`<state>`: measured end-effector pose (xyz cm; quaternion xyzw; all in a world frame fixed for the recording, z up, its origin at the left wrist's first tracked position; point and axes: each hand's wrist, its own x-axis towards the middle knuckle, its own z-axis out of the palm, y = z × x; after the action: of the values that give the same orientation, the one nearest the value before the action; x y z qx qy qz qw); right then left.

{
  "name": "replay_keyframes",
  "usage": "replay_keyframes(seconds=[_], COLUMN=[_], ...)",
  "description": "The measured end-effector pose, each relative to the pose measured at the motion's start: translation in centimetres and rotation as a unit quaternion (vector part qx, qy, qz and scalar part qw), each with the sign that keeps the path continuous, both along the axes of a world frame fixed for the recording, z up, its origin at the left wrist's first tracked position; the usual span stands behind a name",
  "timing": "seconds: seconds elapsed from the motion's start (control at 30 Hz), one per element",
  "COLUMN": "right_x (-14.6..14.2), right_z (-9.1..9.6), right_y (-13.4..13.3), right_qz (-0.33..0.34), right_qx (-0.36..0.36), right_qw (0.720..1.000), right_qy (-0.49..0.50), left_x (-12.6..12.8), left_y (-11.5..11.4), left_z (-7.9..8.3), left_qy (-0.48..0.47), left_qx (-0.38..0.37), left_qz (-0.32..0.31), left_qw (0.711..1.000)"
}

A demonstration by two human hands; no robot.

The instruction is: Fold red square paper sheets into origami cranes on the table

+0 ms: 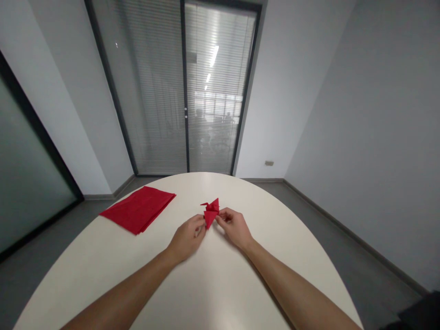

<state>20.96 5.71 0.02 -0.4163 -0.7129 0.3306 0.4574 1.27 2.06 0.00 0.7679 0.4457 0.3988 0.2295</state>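
Observation:
A small red folded paper crane (pixel 211 212) is between my two hands, over the middle of the white round table (pixel 213 279). Its thin neck and head point left, and one wing stands up while the other slants down towards me. My left hand (pixel 188 236) is closed, its fingertips at the crane's left lower side. From the right, my right hand (pixel 235 227) pinches the crane at its right end with thumb and forefinger. The exact grip of the left fingertips is partly hidden.
A stack of red paper sheets (pixel 139 208) lies at the left rear of the table, its corner reaching the curved edge. Beyond stand a glass partition with blinds (pixel 158 91) and a grey-white wall (pixel 360 114) at right.

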Motion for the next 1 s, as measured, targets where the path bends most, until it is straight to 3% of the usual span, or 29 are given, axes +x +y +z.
replay_keyframes(seconds=[0.17,0.33,0.6,1.0], right_x=[0.0,-0.3,-0.2,-0.2], right_z=[-0.3,0.0,-0.1,0.1], right_y=[0.3,-0.2,-0.1,-0.1], right_qz=[0.013,0.053,0.045,0.019], right_qx=[-0.030,-0.050,-0.016,0.000], right_qw=[0.998,0.996,0.996,0.997], right_qy=[0.048,0.055,0.073,0.075], left_x=[-0.4,-0.5,-0.6,-0.8], left_y=[1.1,1.5,1.6,1.8], left_z=[-0.9,-0.8,-0.8,-1.6], left_qy=[-0.081,-0.152,-0.132,-0.111], left_qx=[-0.026,-0.056,-0.041,-0.047], left_qz=[0.108,0.062,0.093,0.078], left_qw=[0.991,0.985,0.986,0.990])
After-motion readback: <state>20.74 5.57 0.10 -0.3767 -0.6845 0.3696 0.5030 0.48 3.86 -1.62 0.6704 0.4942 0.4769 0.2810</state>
